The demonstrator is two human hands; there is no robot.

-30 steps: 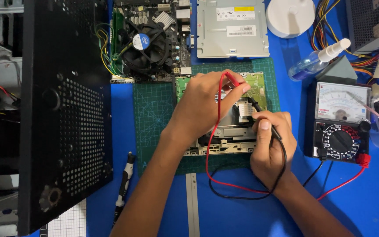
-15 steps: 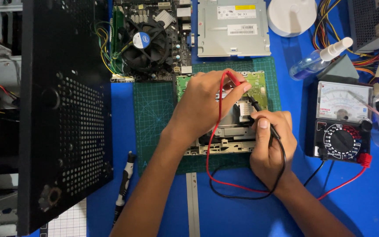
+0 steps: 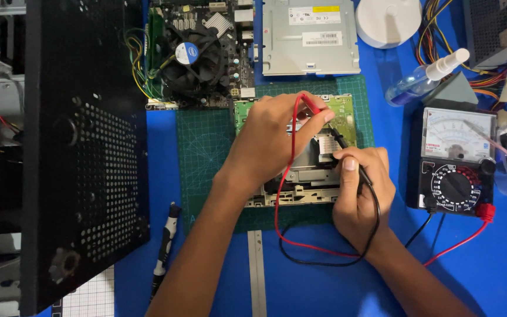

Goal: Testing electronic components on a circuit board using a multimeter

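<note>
Left hand [image 3: 271,138] arched, fingers pinched; right hand [image 3: 362,194] curled in pen-like grip; forearms converge.

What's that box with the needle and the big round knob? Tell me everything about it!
It is an analog multimeter, a black plastic box lying flat on the blue table, right of the green cutting mat. Its upper half is a pale dial face with a thin needle; below sits a round black selector knob ringed with markings. A red lead and a black lead plug into its bottom edge. Neither hand touches it; the right hand is nearest.
</note>
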